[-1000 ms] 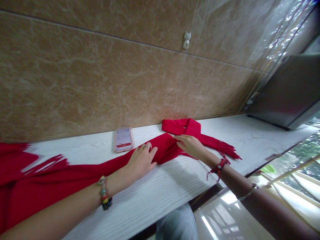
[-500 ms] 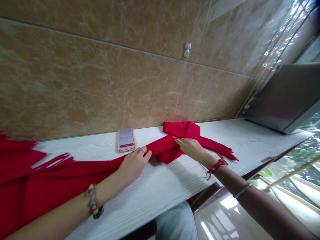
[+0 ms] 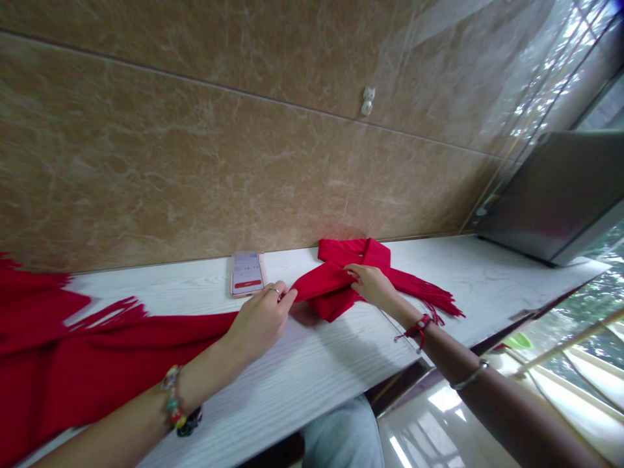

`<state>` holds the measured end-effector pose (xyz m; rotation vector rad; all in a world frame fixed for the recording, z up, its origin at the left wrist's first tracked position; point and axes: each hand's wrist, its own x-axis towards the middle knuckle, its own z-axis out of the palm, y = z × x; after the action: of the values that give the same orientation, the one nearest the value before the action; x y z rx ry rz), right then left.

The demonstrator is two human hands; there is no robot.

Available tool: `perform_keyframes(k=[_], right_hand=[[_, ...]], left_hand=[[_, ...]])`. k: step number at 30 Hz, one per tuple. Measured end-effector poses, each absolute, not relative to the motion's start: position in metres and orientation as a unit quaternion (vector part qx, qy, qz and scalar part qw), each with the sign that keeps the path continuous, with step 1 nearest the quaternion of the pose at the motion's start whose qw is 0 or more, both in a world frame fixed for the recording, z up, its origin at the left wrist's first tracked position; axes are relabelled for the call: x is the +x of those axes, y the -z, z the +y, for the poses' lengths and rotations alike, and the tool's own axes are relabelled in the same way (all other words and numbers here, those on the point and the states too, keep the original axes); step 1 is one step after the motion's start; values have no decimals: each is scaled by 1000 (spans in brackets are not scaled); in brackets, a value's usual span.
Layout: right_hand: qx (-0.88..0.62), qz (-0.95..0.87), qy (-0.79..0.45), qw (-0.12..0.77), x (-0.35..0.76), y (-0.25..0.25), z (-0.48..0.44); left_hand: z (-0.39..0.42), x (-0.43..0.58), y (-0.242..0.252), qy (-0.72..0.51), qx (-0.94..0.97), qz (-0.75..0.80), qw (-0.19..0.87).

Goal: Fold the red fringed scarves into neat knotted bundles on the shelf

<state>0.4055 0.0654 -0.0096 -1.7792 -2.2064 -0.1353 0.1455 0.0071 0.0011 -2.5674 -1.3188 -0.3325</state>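
Observation:
A long red scarf (image 3: 319, 281) with fringed ends stretches across the white wood-grain table (image 3: 312, 377). My left hand (image 3: 266, 318), with a ring on one finger, pinches the scarf where a narrow folded length begins. At the other end of that length, my right hand (image 3: 373, 286) grips the cloth between thumb and fingers. Behind and right of it, the scarf lies in crossed loops, one fringed end pointing right. On the left, wide red cloth with fringe spreads over the table and its front edge. Whether it is all one piece I cannot tell.
A phone (image 3: 247, 274) with a lit screen lies by the wall, just behind my left hand. A large grey box-like object (image 3: 550, 195) stands at the table's right end. The brown marbled wall (image 3: 195, 162) bounds the back. My knee (image 3: 344, 435) is below the front edge.
My right hand has shifted slightly along the scarf, its fingers more curled over the cloth. The strip between my hands looks narrower and more bunched. My left hand has barely moved.

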Motion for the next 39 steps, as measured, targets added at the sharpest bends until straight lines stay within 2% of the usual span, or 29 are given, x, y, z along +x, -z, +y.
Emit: perform_keyframes(k=[8,14,18,23,27,32,39], right_hand=[[-587,-785,115,162,401,20,57],[-494,-842,207,65,413,18,55],[-487,-856,147,90,422,25,59],[-509,-844,42,164,422,36,60],[-544,-817,6,194,408,37,47],[-567,-809,20,157,385,36,31],[-573,-802,102,137,378,40,41]], left_hand=[[-1,157,43,50,-914,-398,51],[0,158,28,105,-917,-383,19],[-7,163,17,146,-917,-370,9],[-14,176,31,68,-922,-380,-6],[-10,184,32,140,-881,-451,26],[16,178,29,128,-879,-451,88],[52,161,31,175,-871,-455,65]])
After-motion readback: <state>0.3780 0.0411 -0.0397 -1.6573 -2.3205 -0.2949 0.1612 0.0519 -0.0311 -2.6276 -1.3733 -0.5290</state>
